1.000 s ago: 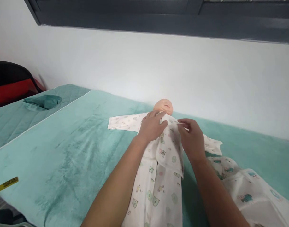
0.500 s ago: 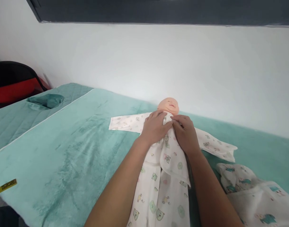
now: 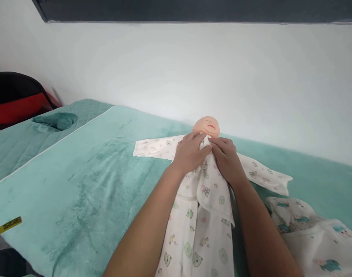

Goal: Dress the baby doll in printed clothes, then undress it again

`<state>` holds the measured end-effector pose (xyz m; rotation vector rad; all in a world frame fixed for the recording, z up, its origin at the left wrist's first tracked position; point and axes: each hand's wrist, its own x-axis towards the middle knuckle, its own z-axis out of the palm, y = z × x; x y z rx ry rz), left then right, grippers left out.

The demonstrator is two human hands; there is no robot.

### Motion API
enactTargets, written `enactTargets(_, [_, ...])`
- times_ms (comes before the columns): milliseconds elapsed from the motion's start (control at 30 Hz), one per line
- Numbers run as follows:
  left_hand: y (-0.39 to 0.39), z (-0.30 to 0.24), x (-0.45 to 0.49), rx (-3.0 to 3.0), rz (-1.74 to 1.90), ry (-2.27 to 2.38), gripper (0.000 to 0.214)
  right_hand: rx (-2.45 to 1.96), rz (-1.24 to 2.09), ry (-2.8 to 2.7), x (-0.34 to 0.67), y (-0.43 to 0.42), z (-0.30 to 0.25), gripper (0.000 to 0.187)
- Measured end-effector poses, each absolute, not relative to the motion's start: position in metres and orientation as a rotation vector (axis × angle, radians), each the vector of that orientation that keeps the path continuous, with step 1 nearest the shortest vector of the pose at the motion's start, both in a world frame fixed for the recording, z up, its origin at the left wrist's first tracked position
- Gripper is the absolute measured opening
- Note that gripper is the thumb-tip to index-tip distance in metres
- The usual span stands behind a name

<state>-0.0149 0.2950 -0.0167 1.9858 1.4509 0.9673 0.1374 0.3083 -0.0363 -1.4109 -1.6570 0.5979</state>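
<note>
Moved: right hand [image 3: 226,159] is drawn in beside left hand [image 3: 190,152] on the garment [image 3: 207,192].
Left hand: laid flat, nothing gripped.
Right hand: grip cannot be told.

Dropped the right hand [image 3: 226,159] from that lifted pinch 1 s ago, now down on the bear-print onesie [image 3: 206,192], fingertips butted up against the left hand [image 3: 190,154] under the doll's chin. Front flap closed over the chest too, and far sleeve [image 3: 265,177] spread out straighter.
</note>
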Motion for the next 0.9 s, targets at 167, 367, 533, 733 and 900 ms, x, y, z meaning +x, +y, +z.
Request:
enactTargets(167, [0.298, -0.016, -0.016, 1.885, 1.013, 1.456, 0.037, -1.400, 0.584, -1.673, 0.137, 0.307, -0.036, 0.031])
enactTargets(367, [0.302, -0.018, -0.017, 1.818, 1.040, 1.455, 0.036, -1.363, 0.506, -1.691, 0.137, 0.307, -0.036, 0.033])
enactTargets(533, [0.304, -0.020, -0.017, 1.825, 1.078, 1.418, 0.038, -1.305, 0.527, -1.787, 0.136, 0.305, -0.031, 0.033])
enactTargets(733, [0.305, -0.020, -0.018, 1.834, 1.100, 1.370, 0.040, -1.246, 0.573, -1.761, 0.136, 0.305, -0.031, 0.033])
enactTargets(900, [0.305, -0.021, -0.017, 1.824, 1.120, 1.367, 0.040, -1.264, 0.610, -1.742, 0.137, 0.306, -0.033, 0.038])
